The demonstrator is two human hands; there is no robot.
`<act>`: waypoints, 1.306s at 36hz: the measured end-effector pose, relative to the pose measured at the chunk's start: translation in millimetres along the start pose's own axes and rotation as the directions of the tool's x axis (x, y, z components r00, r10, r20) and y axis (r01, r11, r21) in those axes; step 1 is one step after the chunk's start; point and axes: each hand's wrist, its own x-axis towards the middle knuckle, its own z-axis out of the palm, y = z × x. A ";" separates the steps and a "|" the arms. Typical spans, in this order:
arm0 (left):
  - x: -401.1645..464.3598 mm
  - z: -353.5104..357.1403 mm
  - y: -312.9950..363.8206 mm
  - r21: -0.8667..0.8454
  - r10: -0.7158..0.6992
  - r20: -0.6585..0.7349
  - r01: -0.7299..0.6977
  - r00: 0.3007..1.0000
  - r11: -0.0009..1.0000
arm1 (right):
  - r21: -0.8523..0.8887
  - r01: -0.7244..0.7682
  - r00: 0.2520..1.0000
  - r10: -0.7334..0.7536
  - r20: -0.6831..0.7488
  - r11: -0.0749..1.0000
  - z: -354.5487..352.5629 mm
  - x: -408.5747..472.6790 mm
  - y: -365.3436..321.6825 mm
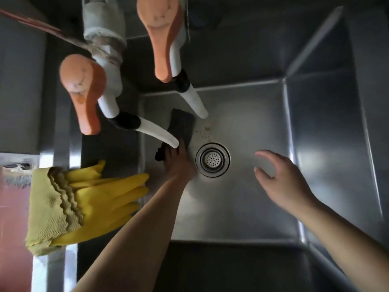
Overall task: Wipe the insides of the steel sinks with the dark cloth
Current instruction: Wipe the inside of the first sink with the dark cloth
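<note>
Bare forearms, no sleeves; hands (179, 163) ungloved, no jewellery visible.

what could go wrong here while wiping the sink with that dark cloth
The left hand works the dark cloth right under the white spout, so knuckles may bump it. Wiping may push the yellow crumbs into the drain strainer. The yellow gloves draped on the sink's edge might get nudged in.

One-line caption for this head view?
Left hand presses the dark cloth on the steel sink floor beside the drain; right hand hovers open.
</note>
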 end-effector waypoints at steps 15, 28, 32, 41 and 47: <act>60.6 25.5 60.9 -0.264 -0.306 -0.072 0.278 0.949 0.924 | -0.524 -0.094 0.969 0.198 0.147 0.847 41.9 80.5 46.9; 19.5 52.9 56.2 0.204 0.588 0.017 -0.578 0.809 0.790 | -0.537 -0.120 0.951 0.252 0.180 0.835 56.8 80.3 72.2; 17.5 56.0 22.9 0.302 0.629 -0.058 -0.587 0.775 0.751 | -0.546 -0.116 0.948 0.257 0.189 0.829 58.4 80.4 75.0; 116.3 -0.9 12.0 0.221 0.362 -0.126 -0.330 0.924 0.918 | -0.516 -0.094 0.969 0.198 0.151 0.851 74.1 84.4 97.3; 164.0 -41.2 3.3 0.148 0.299 -0.134 -0.279 0.945 0.949 | -0.519 -0.116 0.973 0.202 0.111 0.847 77.7 86.2 99.8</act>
